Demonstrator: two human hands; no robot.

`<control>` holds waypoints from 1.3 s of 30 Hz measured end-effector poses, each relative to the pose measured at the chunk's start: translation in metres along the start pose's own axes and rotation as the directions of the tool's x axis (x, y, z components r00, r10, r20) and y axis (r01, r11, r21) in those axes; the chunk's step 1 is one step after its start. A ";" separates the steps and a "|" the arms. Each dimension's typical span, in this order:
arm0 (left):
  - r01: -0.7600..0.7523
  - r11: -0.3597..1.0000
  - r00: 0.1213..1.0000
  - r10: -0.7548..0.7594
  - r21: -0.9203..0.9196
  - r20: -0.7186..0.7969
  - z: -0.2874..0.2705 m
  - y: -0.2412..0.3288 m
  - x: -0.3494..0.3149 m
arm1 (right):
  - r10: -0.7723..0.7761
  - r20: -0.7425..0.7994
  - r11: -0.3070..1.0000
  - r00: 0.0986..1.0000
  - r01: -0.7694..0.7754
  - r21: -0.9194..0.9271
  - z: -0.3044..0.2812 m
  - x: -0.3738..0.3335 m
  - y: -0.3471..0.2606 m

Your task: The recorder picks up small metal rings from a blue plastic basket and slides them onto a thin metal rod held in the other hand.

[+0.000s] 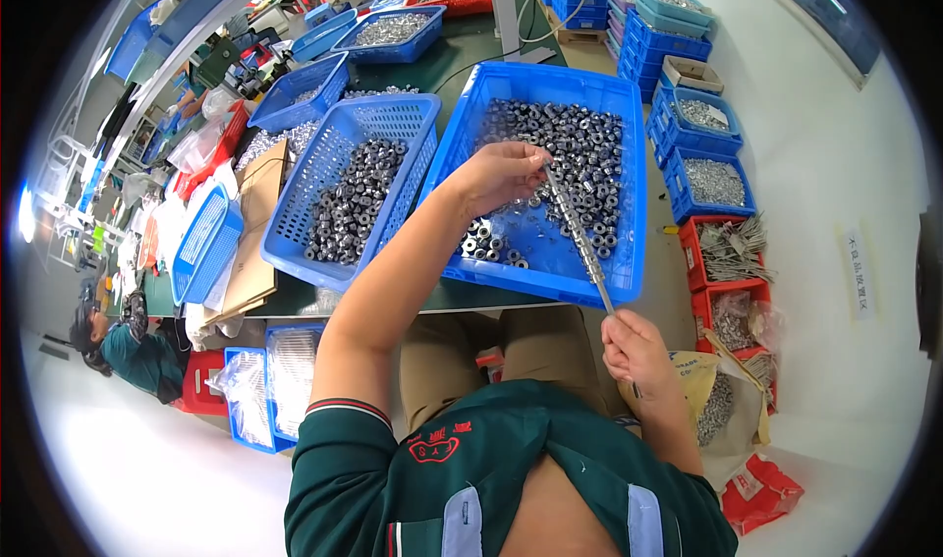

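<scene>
A thin metal rod [608, 303] slants over the blue tub, with several small shiny metal rings [578, 230] threaded along its middle and far part. My right hand [638, 354] is wrapped round the rod's near end, just in front of the tub's near edge. At the far end, my left hand [506, 176] pinches at the tip; whether a ring is also between those fingers is hidden. Below the hands, the large blue tub [637, 194] holds many loose dark grey metal rings [589, 135], heaped toward its far and right side, with a smaller group at the near left.
A blue perforated basket [280, 235] of similar rings stands left of the tub on the green table [481, 38]. Cardboard [257, 218] lies beside it. Blue crates [707, 139] and red bins [695, 252] line the right wall. A co-worker [138, 356] sits at far left.
</scene>
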State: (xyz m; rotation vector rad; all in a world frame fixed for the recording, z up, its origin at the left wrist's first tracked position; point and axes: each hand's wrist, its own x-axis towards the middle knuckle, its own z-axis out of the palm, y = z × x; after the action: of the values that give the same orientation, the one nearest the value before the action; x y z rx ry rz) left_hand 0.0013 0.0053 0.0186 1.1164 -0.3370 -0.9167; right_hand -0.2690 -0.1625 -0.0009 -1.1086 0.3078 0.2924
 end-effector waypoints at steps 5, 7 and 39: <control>0.070 0.996 0.981 -0.079 0.058 0.176 -0.004 -0.006 0.000 | 0.002 0.044 0.998 0.999 -0.004 0.056 0.002 0.001 0.002; 0.064 0.997 0.983 -0.070 0.043 0.172 -0.005 -0.007 0.002 | -0.027 0.026 0.996 0.999 0.024 0.085 0.007 0.003 0.004; 0.157 -0.177 0.835 0.550 0.972 -0.035 -0.099 0.034 -0.155 | 0.232 0.389 0.894 0.891 -0.353 0.274 0.227 0.182 -0.031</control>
State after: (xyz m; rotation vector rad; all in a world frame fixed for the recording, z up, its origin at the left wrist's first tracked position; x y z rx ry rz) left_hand -0.0122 0.1906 0.0363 2.6486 -0.8954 0.3053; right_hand -0.0681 0.0440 0.0479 -0.6474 0.2004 0.6771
